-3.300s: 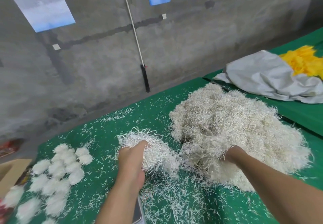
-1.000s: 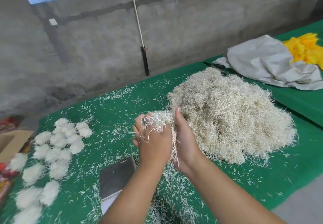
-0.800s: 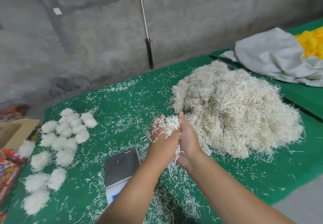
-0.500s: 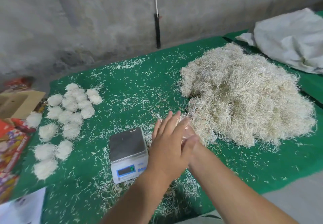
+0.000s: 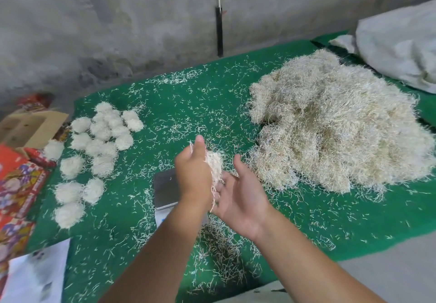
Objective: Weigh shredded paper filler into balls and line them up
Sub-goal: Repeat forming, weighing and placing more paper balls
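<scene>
Overhead, a green-covered table lies littered with strands; bare cloth stays open at 12 o'clock. One big filler heap fills 2 o'clock; roughly nineteen balls cluster at 9, count uncertain. The scale is half hidden by the left hand gripping a wad; the right hand lies open, palm up.

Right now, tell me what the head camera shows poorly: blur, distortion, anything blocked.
Head view: wide-angle bend curves the green table's near edge; light is soft and even, no glare or hard shadows. The left hand and forearm block most of the scale, so its display cannot be read. The papers at bottom left look smeared.
</scene>
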Demonstrator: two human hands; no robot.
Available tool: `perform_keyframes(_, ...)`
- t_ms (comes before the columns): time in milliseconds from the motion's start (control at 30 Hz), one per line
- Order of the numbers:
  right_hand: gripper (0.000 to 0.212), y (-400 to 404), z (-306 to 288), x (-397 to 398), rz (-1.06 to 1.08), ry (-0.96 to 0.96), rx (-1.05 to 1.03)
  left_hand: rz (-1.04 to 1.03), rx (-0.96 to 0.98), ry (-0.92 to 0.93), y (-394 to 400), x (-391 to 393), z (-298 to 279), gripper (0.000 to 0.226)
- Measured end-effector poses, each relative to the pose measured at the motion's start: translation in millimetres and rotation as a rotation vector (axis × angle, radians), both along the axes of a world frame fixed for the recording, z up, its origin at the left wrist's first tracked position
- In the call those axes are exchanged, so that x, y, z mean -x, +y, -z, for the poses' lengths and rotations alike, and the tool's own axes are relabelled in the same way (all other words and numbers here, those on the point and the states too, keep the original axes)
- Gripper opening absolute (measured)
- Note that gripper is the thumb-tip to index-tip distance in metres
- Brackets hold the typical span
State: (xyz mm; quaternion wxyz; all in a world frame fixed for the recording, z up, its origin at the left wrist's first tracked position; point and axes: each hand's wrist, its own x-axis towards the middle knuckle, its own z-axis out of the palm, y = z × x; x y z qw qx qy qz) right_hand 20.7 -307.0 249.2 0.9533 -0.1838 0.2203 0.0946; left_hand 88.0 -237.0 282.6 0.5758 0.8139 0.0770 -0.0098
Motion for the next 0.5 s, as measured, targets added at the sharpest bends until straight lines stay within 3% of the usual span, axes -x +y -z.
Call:
perform_keyframes(67,0.073,-1,1,2,0.02,0.019,0.021,-0.01,0.217,0.087,-7,-7,-4,0.037)
perform_keyframes(133,0.077,-5,-2,4,0.042,0.0,0.001,0.123,0.346,0.055,-16,0,-2,0.018)
perform_keyframes(233,0.071,-10,0,10,0.08,0.004,0.024,0.345,-0.053,-0.233,-20,24,28,0.03)
perform_keyframes(300,0.067,-8,12,18,0.073,-0.005,0.072,0.35,-0.268,-0.301,-16,24,50,0.035)
perform_keyframes(400,0.053,-2,37,24,0.012,0.023,0.257,0.352,-0.184,-0.013,0,8,75,0.036)
perform_keyframes(500,0.052,12,55,19,-0.126,0.051,0.571,0.25,-0.162,0.08,27,3,96,0.03)
